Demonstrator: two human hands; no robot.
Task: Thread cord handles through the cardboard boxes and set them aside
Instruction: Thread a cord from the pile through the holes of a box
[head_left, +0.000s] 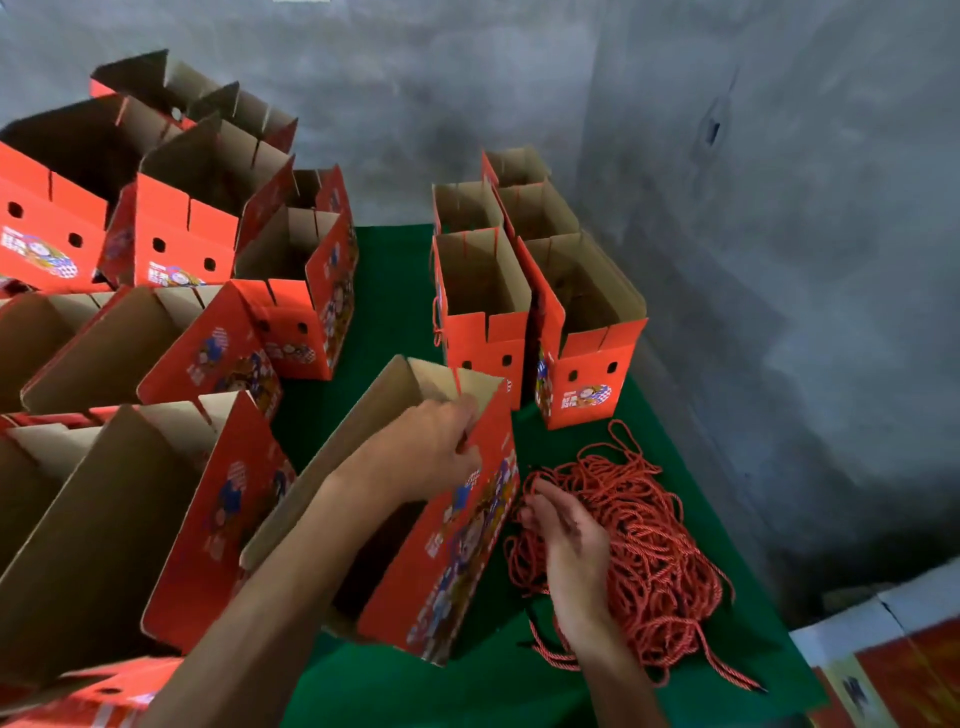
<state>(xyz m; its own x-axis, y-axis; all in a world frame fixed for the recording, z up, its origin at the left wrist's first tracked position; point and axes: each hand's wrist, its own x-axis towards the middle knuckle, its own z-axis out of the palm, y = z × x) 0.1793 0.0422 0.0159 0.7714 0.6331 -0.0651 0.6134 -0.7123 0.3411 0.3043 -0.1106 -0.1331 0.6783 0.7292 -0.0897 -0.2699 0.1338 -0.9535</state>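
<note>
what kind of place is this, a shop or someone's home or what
Most likely a small packing or assembly workshop, not a shop. Dozens of identical open red boxes stand in rows, a heap of red cord handles lies on a green-covered table, and the wall behind is bare grey concrete.

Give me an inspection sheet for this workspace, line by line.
Surface: green cloth covering the table.
Job's things: open red box tilted under the hands; red cord pile to its right; four boxes grouped at the back right; more open boxes crowded on the left.
Clutter: printed cartons at lower right.
Grippers: left hand grips the box's top edge; right hand fingers cords on the pile.
Cables: nothing seen.
Surroundings: grey concrete wall.
</note>
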